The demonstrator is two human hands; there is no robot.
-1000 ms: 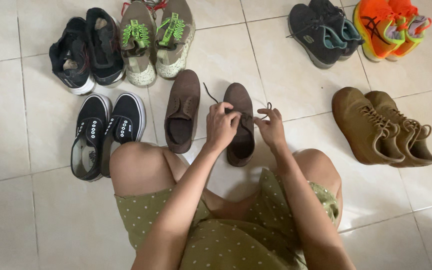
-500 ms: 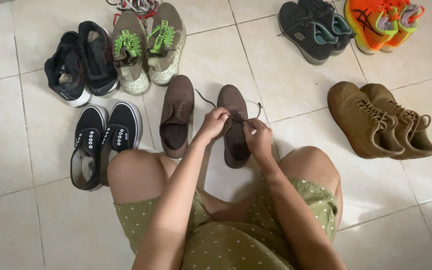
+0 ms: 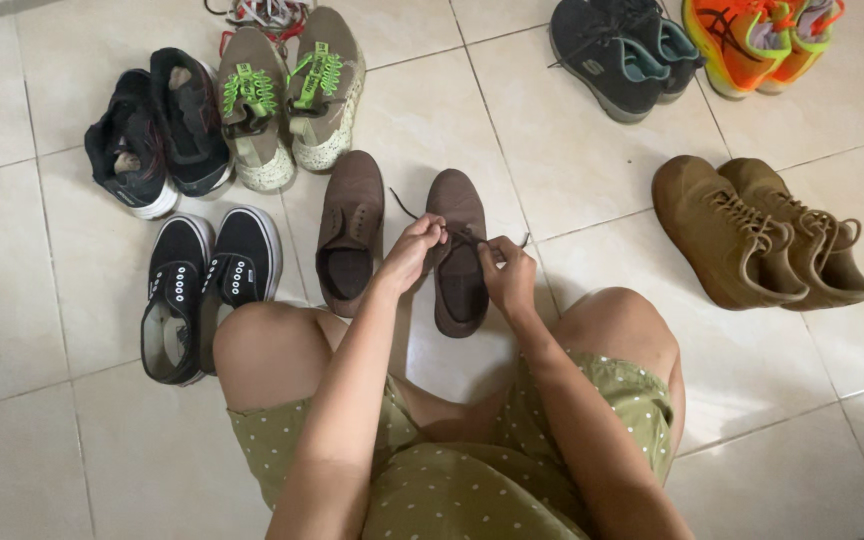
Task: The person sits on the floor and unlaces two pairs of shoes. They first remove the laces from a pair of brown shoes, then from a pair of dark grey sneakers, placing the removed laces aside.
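- Two hands meet over the right brown shoe (image 3: 459, 262), which lies on the tiled floor (image 3: 572, 170) just in front of the person's knees, toe pointing away.
- The left hand (image 3: 413, 250) pinches the dark lace (image 3: 404, 206) at the shoe's left edge; one strand runs up and away from its fingers.
- The right hand (image 3: 508, 274) pinches the lace at the shoe's right side, fingers closed on it, a short end showing beside the knuckles.
- The matching left brown shoe (image 3: 349, 228) lies just beside it, untouched.
- Black slip-ons with white soles (image 3: 202, 280) sit near the left knee.
- Tan lace-up boots (image 3: 762, 232) lie well apart to the right.
- Farther off: black sneakers (image 3: 152, 135), green-laced shoes (image 3: 292, 95), dark grey trainers (image 3: 622, 50), orange trainers (image 3: 757, 40).
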